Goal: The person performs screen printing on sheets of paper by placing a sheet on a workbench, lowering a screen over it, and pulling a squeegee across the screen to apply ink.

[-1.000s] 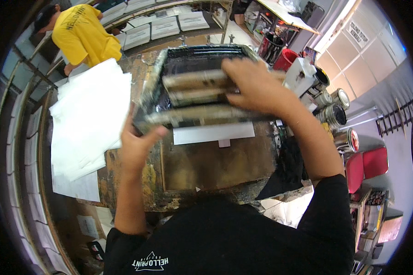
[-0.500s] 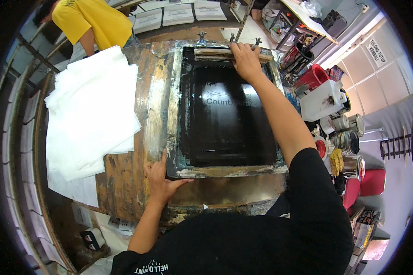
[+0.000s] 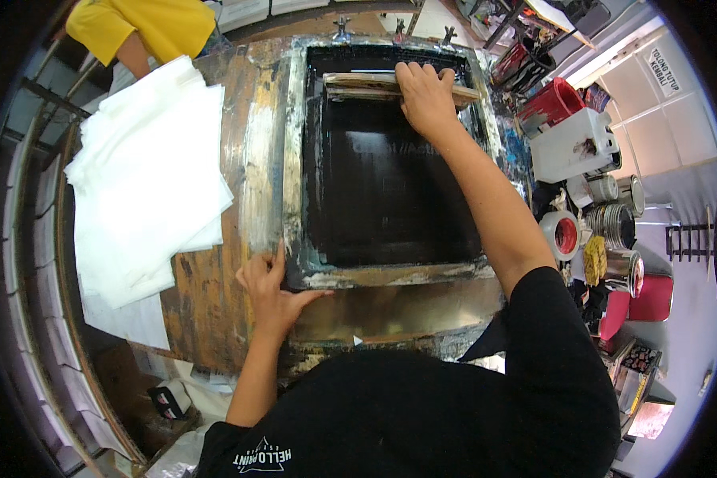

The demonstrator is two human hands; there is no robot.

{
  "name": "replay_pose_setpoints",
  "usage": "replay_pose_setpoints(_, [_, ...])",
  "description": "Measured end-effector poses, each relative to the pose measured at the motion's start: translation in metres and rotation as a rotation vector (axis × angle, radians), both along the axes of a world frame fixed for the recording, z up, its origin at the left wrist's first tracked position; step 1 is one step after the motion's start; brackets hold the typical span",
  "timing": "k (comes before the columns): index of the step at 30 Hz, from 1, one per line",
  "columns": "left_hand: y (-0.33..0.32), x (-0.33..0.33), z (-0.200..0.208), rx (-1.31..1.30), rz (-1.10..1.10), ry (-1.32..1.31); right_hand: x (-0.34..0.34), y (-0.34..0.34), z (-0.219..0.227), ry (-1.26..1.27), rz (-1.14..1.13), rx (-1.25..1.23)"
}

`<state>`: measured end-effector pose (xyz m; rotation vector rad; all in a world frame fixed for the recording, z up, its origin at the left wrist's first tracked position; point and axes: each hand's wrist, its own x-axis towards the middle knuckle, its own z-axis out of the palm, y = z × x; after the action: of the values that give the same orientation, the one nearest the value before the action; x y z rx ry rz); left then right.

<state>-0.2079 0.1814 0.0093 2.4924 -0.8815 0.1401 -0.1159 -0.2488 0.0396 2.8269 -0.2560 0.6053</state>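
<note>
A screen-printing frame (image 3: 293, 171) with dark, ink-covered mesh (image 3: 386, 211) lies in front of me, pale lettering faintly visible through it. Near its far end, my right hand (image 3: 429, 99) grips a wooden-handled squeegee (image 3: 360, 84) from above. The squeegee lies crosswise on the mesh; its blade edge is hard to make out. At the near left corner of the frame rests my left hand (image 3: 268, 296). Its index finger stretches along the left side and its thumb along the near edge, holding nothing.
White sheets (image 3: 147, 179) lie in a loose pile on the stained wooden table (image 3: 203, 307). Clamps with wing screws (image 3: 342, 30) line the far edge. Cans (image 3: 623, 267), a white jug (image 3: 573, 147) and a red bucket (image 3: 551, 102) crowd the right. A co-worker in yellow (image 3: 147, 28) is far left.
My right hand has drawn the squeegee a little toward me, away from the frame's far edge. The left hand stays at the corner. The whole view has shifted slightly.
</note>
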Motion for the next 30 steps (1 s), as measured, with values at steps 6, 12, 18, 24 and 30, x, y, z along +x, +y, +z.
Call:
replay_pose_setpoints(6, [-0.001, -0.002, -0.003, -0.059, 0.006, -0.02, -0.044, 0.033, -0.002, -0.037, -0.019, -0.012])
replay_pose_setpoints(12, [-0.002, -0.004, 0.0, -0.063, 0.017, -0.039, -0.143, 0.094, 0.001, 0.033, 0.011, 0.087])
replay_pose_setpoints(18, [0.0, -0.005, -0.001, -0.049, 0.036, 0.04, -0.217, 0.148, 0.026, 0.133, 0.004, 0.138])
replay_pose_setpoints(24, [-0.003, -0.007, 0.005, -0.077, 0.05, -0.054, -0.221, 0.147, 0.051, 0.18, 0.024, 0.179])
replay_pose_setpoints(30, [-0.027, -0.015, 0.059, -0.808, -0.054, 0.342, -0.237, 0.166, 0.104, -0.058, 0.034, 0.197])
